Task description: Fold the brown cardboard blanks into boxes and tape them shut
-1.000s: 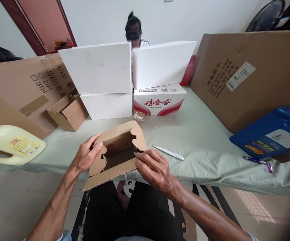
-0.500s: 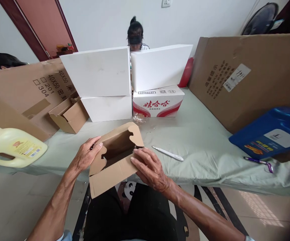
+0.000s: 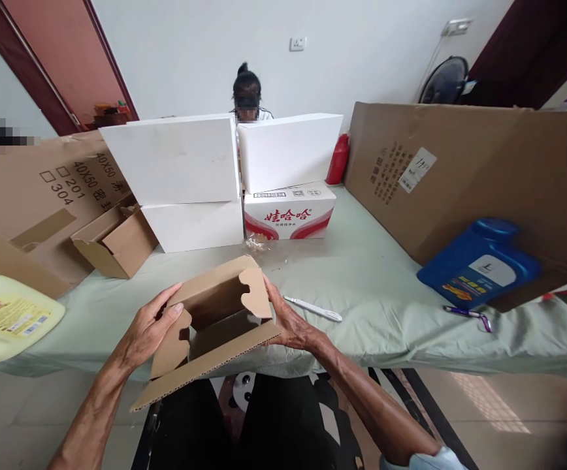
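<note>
An open brown cardboard box [image 3: 219, 349] is tilted at the table's front edge, its long flap pointing toward me and its notched side flaps folded up. My left hand [image 3: 149, 329] grips its left end, thumb on the left notched flap. Around the right end, my right hand [image 3: 288, 320] is closed, its fingers partly hidden behind the box. The inside of the box looks bare. A white scalpel-like knife [image 3: 315, 309] lies on the green cloth to the right of my right hand.
Beyond are white boxes [image 3: 176, 163], a red-and-white carton [image 3: 291, 215] and a person [image 3: 247, 91]. A small brown box [image 3: 117, 241] and yellow jug [image 3: 14, 316] are left. A blue bottle [image 3: 479, 261], purple pen-like item [image 3: 464, 312] and large carton [image 3: 464, 176] are right.
My right hand has moved from the near flap to the right end of the box. The long flap has tipped, showing its corrugated edge. The camera view has shifted right.
</note>
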`<state>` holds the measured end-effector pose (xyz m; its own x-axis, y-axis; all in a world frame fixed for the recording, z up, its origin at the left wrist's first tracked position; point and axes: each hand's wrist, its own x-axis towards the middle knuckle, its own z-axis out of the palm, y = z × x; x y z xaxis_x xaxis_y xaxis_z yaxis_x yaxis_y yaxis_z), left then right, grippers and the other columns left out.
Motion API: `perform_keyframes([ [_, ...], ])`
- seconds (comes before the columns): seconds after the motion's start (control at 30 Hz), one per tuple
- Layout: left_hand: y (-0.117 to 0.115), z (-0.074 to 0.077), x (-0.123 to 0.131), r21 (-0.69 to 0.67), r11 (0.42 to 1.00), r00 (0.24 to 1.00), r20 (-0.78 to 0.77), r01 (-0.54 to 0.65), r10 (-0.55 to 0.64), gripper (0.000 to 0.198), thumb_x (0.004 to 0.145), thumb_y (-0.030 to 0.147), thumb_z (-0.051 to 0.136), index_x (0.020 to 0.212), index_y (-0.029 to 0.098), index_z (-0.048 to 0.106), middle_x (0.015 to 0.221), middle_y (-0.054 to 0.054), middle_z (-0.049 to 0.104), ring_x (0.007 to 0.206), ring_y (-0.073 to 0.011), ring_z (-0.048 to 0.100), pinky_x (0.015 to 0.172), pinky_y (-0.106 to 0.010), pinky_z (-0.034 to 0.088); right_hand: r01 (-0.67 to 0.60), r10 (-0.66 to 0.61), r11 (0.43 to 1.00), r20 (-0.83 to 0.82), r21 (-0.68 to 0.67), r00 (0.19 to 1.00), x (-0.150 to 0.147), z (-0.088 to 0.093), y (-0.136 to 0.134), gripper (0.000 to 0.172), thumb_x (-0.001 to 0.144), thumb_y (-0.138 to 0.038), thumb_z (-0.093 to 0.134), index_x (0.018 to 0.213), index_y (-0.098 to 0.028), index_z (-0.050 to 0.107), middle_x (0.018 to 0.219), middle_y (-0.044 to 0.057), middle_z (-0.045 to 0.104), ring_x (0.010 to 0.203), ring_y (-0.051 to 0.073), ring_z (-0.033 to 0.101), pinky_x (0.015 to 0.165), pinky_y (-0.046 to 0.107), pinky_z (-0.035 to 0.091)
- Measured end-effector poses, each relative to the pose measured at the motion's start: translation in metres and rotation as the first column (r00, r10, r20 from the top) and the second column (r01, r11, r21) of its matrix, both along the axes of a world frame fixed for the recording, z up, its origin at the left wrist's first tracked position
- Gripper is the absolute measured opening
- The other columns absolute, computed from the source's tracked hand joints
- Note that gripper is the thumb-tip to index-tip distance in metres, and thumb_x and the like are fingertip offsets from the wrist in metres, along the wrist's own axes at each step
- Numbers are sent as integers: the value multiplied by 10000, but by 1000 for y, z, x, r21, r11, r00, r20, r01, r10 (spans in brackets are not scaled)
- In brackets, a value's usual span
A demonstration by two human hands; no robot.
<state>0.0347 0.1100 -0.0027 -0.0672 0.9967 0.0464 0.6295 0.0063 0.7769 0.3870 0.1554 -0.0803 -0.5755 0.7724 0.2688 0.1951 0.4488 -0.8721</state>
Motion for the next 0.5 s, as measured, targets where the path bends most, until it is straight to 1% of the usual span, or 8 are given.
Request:
perform_keyframes([
  [0.1,-2,-3,-6,22,999,998,51,-50,48,902,879,804,608,1581,239,640,1677,-94,598,1588,-415,523,1322,-574,438,-2,2,1000,-32,-2,999,-6,0,-6,1619,678,-787,952,1810,-298,-97,1859,195,115,1722,420,159,1378,595,267],
  [0.23,-8,-13,-15,72,985,977,160,-157,144,836,901,797,645,1584,315,637,1701,-46,578,1639,-406,449,1365,-573,368,0,1,1000,-29,31,1000,-9,-2,-21,1564,704,-637,1001,1813,-321,-56,1842,185,180,1701,423,206,1359,595,295],
  [0.27,-9,-17,-17,76,979,963,209,-188,169,828,911,787,654,1600,331,618,1697,-42,584,1637,-407,453,1363,-574,372,-1,2,999,-25,39,1000,-8,-3,-26,1548,715,-615,1000,1813,-328,-53,1840,183,193,1694,426,222,1352,595,303],
  [0.33,-13,-23,-19,66,971,925,326,-231,198,843,920,773,673,1643,354,561,1675,-46,608,1607,-418,495,1332,-578,430,-15,16,999,-14,38,1000,-7,-1,-34,1511,745,-604,983,1814,-332,-50,1842,184,197,1686,438,238,1334,597,326],
  [0.4,-15,-28,-18,78,967,888,420,-242,189,852,928,762,687,1662,359,531,1679,-44,605,1591,-423,515,1315,-570,464,-32,32,999,-5,11,999,-6,3,-41,1463,776,-606,960,1816,-332,-31,1849,181,189,1685,448,238,1318,592,346],
  [0.43,-16,-30,-16,105,963,879,442,-247,177,831,937,752,689,1651,353,548,1691,-38,591,1600,-418,503,1334,-562,441,-39,39,999,-2,-7,999,-6,6,-43,1435,788,-599,952,1818,-332,-12,1849,175,195,1684,446,244,1317,586,347],
  [0.5,-17,-35,-13,187,943,879,446,-275,168,735,973,716,678,1597,334,618,1705,-20,576,1628,-395,465,1395,-543,338,-50,51,998,11,-45,999,-6,14,-48,1366,820,-572,933,1820,-335,33,1847,160,219,1686,428,251,1335,572,321],
])
